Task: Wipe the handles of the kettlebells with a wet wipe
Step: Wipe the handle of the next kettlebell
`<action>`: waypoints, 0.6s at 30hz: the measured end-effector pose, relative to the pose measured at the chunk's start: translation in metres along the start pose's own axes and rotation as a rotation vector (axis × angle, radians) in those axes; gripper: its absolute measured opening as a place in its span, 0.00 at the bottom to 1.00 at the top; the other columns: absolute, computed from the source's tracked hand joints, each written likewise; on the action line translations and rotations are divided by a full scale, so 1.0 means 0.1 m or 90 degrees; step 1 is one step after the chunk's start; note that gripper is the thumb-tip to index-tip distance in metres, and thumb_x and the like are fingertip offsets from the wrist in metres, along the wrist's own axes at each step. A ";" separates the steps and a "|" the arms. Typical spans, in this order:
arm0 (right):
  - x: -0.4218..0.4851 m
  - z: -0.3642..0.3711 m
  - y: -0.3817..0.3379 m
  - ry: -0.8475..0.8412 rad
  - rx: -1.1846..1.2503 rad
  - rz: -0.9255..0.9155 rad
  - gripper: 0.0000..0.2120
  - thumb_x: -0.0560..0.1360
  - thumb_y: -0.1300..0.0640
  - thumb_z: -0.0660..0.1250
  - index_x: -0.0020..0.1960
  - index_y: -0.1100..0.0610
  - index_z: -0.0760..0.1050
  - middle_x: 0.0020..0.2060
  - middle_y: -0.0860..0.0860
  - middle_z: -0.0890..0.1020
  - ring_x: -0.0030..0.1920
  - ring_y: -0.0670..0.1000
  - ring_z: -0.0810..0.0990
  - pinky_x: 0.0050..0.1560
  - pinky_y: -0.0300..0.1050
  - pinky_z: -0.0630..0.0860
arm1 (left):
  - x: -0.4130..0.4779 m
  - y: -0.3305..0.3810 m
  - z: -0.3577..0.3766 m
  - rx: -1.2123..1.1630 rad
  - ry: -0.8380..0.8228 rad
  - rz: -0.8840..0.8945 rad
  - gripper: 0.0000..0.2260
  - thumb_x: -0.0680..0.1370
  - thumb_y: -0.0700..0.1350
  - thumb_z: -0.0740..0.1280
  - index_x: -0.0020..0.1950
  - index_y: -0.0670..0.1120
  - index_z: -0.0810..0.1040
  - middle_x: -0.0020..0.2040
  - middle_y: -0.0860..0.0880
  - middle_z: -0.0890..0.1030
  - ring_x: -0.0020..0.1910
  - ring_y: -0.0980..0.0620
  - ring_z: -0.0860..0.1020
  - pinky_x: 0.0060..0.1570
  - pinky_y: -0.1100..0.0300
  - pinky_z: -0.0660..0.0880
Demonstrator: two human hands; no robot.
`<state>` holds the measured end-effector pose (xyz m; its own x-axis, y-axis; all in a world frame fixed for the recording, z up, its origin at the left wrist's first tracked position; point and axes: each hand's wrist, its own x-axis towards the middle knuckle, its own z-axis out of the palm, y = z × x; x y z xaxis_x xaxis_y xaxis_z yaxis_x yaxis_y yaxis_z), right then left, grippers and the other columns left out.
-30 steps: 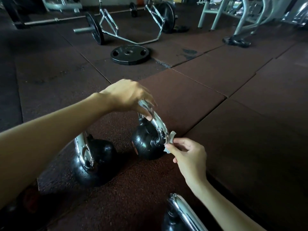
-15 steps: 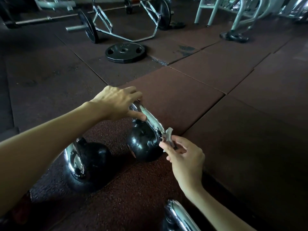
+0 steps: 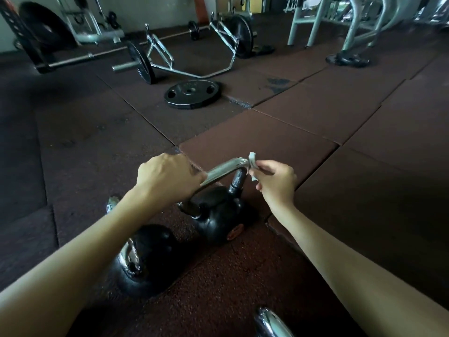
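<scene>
Kettlebell one point(image 3: 218, 222), of three, stands on the floor point(image 3: 315, 122). The left hand point(image 3: 167, 181) curls round the left end of its handle point(image 3: 226, 169); the right hand point(image 3: 277, 183) pinches one wipe point(image 3: 252, 166) at the right corner. Kettlebell two point(image 3: 150, 259) lies nearer than the left grip; kettlebell three point(image 3: 269, 322), handle only, nearer than the right.

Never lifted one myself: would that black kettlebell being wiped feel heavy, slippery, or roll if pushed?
Probably heavy for its size: the kettlebell looks like solid black metal. Its shiny handle may be slippery, more so damp from the wipe. The rounded body could tip if pushed, perhaps why the left hand grips the handle.
</scene>
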<state>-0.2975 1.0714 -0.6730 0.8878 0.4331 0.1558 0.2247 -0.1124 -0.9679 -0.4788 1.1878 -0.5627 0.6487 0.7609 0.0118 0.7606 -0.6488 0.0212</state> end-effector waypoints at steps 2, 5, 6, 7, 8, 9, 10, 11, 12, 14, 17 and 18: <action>0.02 0.08 0.01 0.020 0.028 0.056 0.08 0.71 0.59 0.79 0.50 0.52 0.87 0.34 0.47 0.87 0.23 0.46 0.77 0.31 0.45 0.77 | 0.05 -0.18 -0.07 -0.097 -0.075 0.048 0.14 0.79 0.62 0.66 0.48 0.54 0.85 0.46 0.51 0.85 0.39 0.52 0.80 0.42 0.58 0.74; -0.13 0.16 0.06 0.059 0.202 0.220 0.09 0.71 0.61 0.80 0.51 0.58 0.86 0.36 0.54 0.86 0.23 0.45 0.75 0.27 0.39 0.73 | 0.12 -0.41 -0.09 -0.244 -0.204 0.113 0.08 0.78 0.55 0.73 0.55 0.55 0.84 0.51 0.58 0.86 0.47 0.59 0.84 0.58 0.56 0.79; -0.20 0.19 0.07 0.057 0.238 0.273 0.09 0.71 0.62 0.80 0.51 0.58 0.85 0.36 0.55 0.86 0.24 0.45 0.74 0.27 0.38 0.72 | 0.14 -0.46 -0.07 -0.275 -0.223 0.119 0.08 0.77 0.54 0.74 0.54 0.55 0.85 0.50 0.58 0.87 0.48 0.59 0.85 0.62 0.54 0.78; -0.25 0.23 0.07 0.050 0.259 0.319 0.08 0.72 0.62 0.79 0.51 0.58 0.85 0.35 0.56 0.85 0.25 0.45 0.74 0.27 0.38 0.72 | 0.16 -0.49 -0.05 -0.301 -0.229 0.121 0.08 0.76 0.53 0.75 0.54 0.54 0.85 0.49 0.58 0.87 0.49 0.58 0.85 0.63 0.52 0.78; -0.27 0.25 0.08 0.043 0.272 0.359 0.07 0.73 0.62 0.78 0.51 0.59 0.85 0.32 0.55 0.83 0.25 0.45 0.73 0.27 0.38 0.71 | 0.17 -0.51 -0.03 -0.320 -0.231 0.122 0.08 0.76 0.53 0.75 0.53 0.54 0.86 0.48 0.57 0.88 0.50 0.58 0.85 0.64 0.52 0.78; -0.28 0.25 0.07 0.034 0.289 0.398 0.06 0.75 0.62 0.75 0.51 0.60 0.84 0.28 0.53 0.82 0.24 0.45 0.72 0.27 0.37 0.70 | 0.18 -0.51 -0.02 -0.330 -0.233 0.121 0.08 0.75 0.53 0.75 0.53 0.54 0.86 0.49 0.56 0.88 0.50 0.57 0.85 0.64 0.53 0.77; -0.26 0.22 0.06 0.015 0.312 0.424 0.06 0.77 0.62 0.72 0.53 0.62 0.84 0.26 0.52 0.80 0.23 0.45 0.71 0.26 0.36 0.68 | 0.18 -0.51 -0.02 -0.337 -0.235 0.115 0.08 0.75 0.53 0.75 0.53 0.54 0.86 0.49 0.55 0.88 0.52 0.57 0.85 0.61 0.55 0.77; -0.23 0.21 0.05 -0.009 0.326 0.435 0.09 0.80 0.62 0.69 0.57 0.64 0.82 0.27 0.51 0.79 0.25 0.45 0.72 0.27 0.35 0.68 | 0.18 -0.50 -0.03 -0.345 -0.238 0.108 0.08 0.75 0.53 0.75 0.53 0.55 0.86 0.50 0.55 0.87 0.52 0.57 0.84 0.57 0.58 0.76; -0.18 0.20 0.03 -0.026 0.329 0.427 0.11 0.81 0.63 0.67 0.62 0.65 0.80 0.31 0.50 0.79 0.28 0.45 0.73 0.29 0.35 0.69 | 0.17 -0.49 -0.04 -0.351 -0.243 0.101 0.08 0.76 0.53 0.75 0.53 0.54 0.85 0.51 0.55 0.87 0.53 0.57 0.83 0.53 0.61 0.75; -0.12 0.20 -0.12 -0.006 0.330 0.385 0.13 0.78 0.64 0.71 0.63 0.62 0.81 0.37 0.50 0.80 0.32 0.44 0.75 0.32 0.35 0.72 | 0.18 -0.46 -0.06 -0.344 -0.251 0.092 0.07 0.77 0.51 0.74 0.53 0.53 0.84 0.50 0.54 0.86 0.52 0.57 0.82 0.48 0.62 0.73; -0.17 0.27 -0.29 0.077 0.351 0.296 0.09 0.73 0.65 0.78 0.52 0.56 0.86 0.40 0.51 0.87 0.31 0.42 0.79 0.36 0.34 0.77 | 0.19 -0.42 -0.07 -0.317 -0.262 0.096 0.08 0.78 0.50 0.73 0.55 0.51 0.84 0.50 0.54 0.85 0.52 0.56 0.82 0.54 0.54 0.74; -0.24 0.30 -0.31 0.068 0.357 0.277 0.09 0.72 0.65 0.78 0.50 0.55 0.86 0.41 0.50 0.88 0.32 0.42 0.80 0.40 0.35 0.79 | 0.19 -0.42 -0.08 -0.314 -0.263 0.097 0.08 0.78 0.50 0.73 0.55 0.51 0.84 0.50 0.54 0.85 0.52 0.56 0.82 0.55 0.54 0.74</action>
<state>-0.3375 1.0910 -0.6528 0.8910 0.3602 -0.2765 -0.3731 0.2338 -0.8978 -0.4985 1.2291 -0.5558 0.7783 0.5328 -0.3322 0.6237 -0.5952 0.5067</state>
